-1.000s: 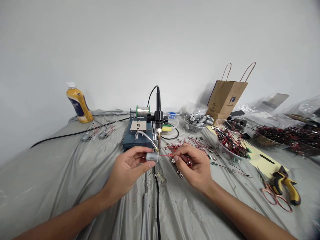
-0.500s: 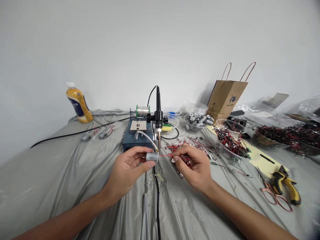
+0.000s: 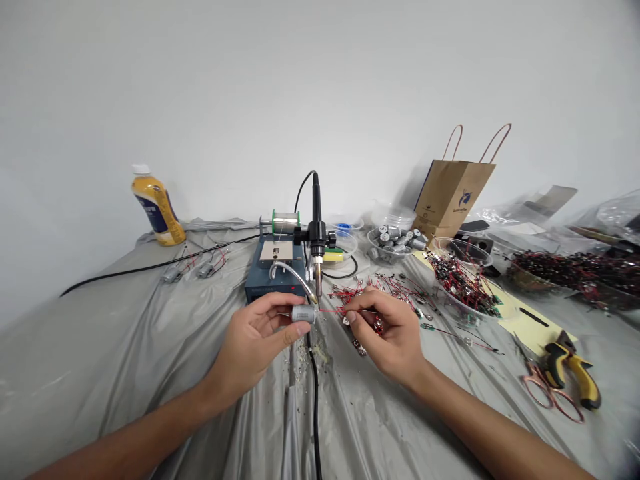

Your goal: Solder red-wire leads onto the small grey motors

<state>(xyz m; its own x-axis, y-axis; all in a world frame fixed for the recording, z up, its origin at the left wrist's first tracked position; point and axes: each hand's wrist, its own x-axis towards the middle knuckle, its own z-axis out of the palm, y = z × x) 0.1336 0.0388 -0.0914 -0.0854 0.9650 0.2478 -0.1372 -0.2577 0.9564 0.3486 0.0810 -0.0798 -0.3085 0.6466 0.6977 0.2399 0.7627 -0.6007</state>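
Between the thumb and fingers of my left hand (image 3: 255, 337) lies a small grey cylindrical motor (image 3: 303, 314), held sideways. My right hand (image 3: 387, 333) pinches a thin red wire (image 3: 330, 310), whose free end reaches the motor's right end. Just above that spot points the tip of an upright soldering iron (image 3: 319, 270), clamped in a black holder. A curved metal feed tube (image 3: 295, 272) comes down to the same place from the blue soldering machine (image 3: 254, 273). Whether wire and motor terminal touch is too small to tell. Loose red and black wires (image 3: 395, 290) lie behind my right hand.
A solder spool (image 3: 286, 222) sits on the machine. To the right are a bowl of motors (image 3: 393, 250), a bowl of wired parts (image 3: 465, 307), a paper bag (image 3: 455, 197), scissors (image 3: 545, 390) and pliers (image 3: 575, 373). Two wired motors (image 3: 173, 272) and a yellow bottle (image 3: 157, 207) stand left.
A red light now shows on the front of the soldering machine. Both hands, the motor and the wire have hardly moved.
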